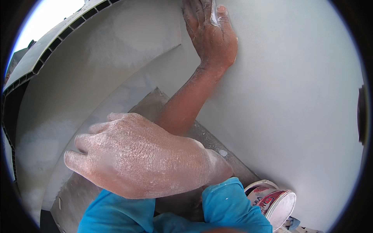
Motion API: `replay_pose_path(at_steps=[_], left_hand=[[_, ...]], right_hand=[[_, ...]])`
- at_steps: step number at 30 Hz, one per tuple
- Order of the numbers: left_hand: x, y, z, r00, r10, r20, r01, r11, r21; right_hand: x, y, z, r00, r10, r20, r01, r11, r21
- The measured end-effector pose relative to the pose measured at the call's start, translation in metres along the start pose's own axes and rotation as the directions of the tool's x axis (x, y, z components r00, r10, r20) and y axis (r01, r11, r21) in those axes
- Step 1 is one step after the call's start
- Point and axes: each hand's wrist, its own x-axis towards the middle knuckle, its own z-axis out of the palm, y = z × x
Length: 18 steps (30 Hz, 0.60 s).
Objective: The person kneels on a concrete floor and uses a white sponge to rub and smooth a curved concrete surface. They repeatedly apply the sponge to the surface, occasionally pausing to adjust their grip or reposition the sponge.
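Observation:
My left hand reaches up to the smooth grey-white wall and presses on it, fingers pointing up. A small pale piece, thin and whitish, is pinched between its thumb and fingers against the wall. My right hand hangs close to the camera, coated in white dust. Its fingers curl to the left and its palm side is hidden, so I cannot tell whether it holds anything. A blue sleeve covers its wrist.
A small round tub with white paste and a red label stands at the wall's foot, lower right. Grey concrete steps run down on the left. A ribbed white panel curves along the upper left.

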Motion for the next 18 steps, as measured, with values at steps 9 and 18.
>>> replay_pose_path(at_steps=[9, 18], left_hand=[[-0.003, 0.006, -0.020, 0.981, 0.185, 0.054, -0.186, 0.982, 0.011], [-0.031, 0.002, 0.001, 0.937, 0.345, 0.063, -0.343, 0.939, -0.033]], right_hand=[[0.004, 0.003, 0.012, 0.994, -0.031, -0.107, 0.030, 0.999, -0.018], [-0.007, 0.011, 0.010, 0.997, 0.036, -0.067, -0.037, 0.999, -0.007]])
